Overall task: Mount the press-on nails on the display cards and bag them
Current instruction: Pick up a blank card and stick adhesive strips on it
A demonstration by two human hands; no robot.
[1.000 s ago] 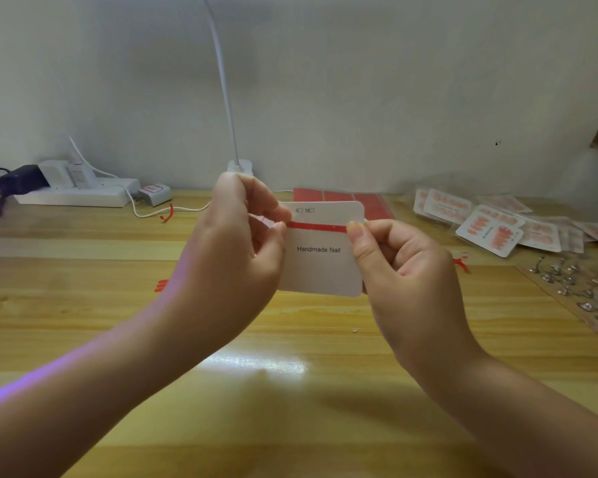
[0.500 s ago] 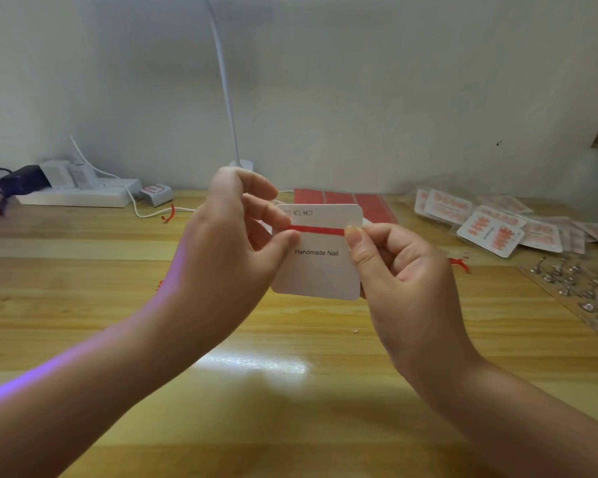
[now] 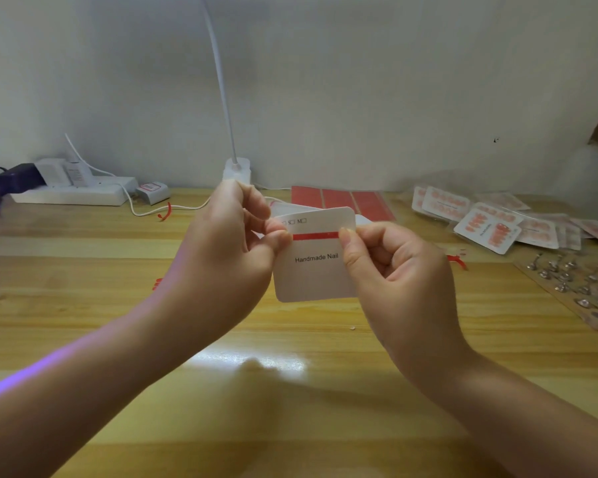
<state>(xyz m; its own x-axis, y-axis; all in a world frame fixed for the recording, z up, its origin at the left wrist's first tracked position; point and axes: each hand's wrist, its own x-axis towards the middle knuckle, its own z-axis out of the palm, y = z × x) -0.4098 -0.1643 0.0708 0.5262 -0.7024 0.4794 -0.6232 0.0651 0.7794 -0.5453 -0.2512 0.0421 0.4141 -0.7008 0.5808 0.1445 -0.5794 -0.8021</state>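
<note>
Two hands lifted above our wooden desk (image 3: 83, 305): left hand (image 3: 221, 263) and right hand (image 3: 394, 277) pinch opposite edges of white "Handmade Nail" display card (image 3: 311, 274), red tape strip (image 3: 315, 235) across it. Beyond, right: bagged nail cards (image 3: 487, 225). Farthest: red tape sheets (image 3: 339, 201).
</note>
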